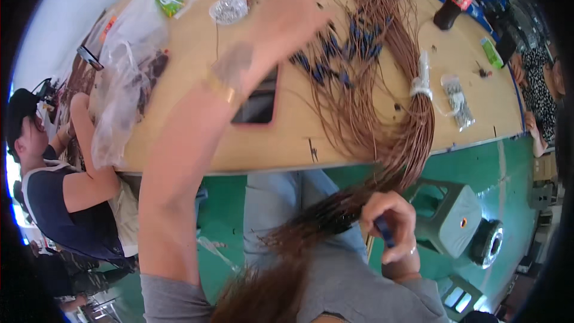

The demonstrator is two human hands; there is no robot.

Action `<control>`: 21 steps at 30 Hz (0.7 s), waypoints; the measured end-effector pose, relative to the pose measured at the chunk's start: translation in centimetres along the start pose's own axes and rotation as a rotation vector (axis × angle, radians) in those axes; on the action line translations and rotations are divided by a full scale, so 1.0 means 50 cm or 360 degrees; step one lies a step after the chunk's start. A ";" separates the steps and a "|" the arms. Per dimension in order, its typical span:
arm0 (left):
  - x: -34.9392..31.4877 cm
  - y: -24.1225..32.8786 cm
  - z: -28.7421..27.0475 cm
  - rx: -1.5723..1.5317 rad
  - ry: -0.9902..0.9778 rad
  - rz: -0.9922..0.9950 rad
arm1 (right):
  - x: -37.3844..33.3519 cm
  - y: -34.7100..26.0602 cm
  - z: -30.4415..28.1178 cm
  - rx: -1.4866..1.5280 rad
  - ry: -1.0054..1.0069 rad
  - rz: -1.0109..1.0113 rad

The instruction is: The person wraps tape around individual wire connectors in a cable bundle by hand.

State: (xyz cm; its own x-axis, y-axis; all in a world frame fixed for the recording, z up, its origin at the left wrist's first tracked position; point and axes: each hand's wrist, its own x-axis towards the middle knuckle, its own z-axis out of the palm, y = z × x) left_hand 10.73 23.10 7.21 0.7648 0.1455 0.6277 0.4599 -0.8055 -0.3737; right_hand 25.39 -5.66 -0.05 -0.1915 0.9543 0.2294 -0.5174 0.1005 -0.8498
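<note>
Many brown wires point(418, 125) appear limp, tangle-prone; grip at white tie point(421, 89). Right hand point(394, 224): fingers curled around blue piece point(384, 231). Left hand point(293, 15): cannot tell.

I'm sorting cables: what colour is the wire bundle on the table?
The wire bundle is brown, seen best in the head view.

A bundle of wires point(415, 125) stretched from the far side of the table point(191, 54) down across its near edge, hanging over the lap. Left of it lay a phone point(261, 100); farther left, at the table's left end, were plastic bags point(116, 101), with a seated person point(78, 203) beside them. To the bundle's right lay a small pouch point(458, 101); behind that, toward the far right, stood a bottle point(457, 1). A stool point(460, 227) stood on the floor point(472, 173), right of the lap.
</note>
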 end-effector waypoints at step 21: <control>-0.295 0.401 -0.171 -0.1352 -0.1149 -0.0963 | -0.024 0.035 -0.001 0.0146 0.0097 0.0061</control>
State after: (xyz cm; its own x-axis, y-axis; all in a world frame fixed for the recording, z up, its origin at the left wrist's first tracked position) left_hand 4.81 -0.13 -3.70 0.7287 0.6813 -0.0695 0.5921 -0.5757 0.5640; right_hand 24.76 -6.60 -1.83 -0.1630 0.9726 0.1656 -0.5853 0.0398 -0.8099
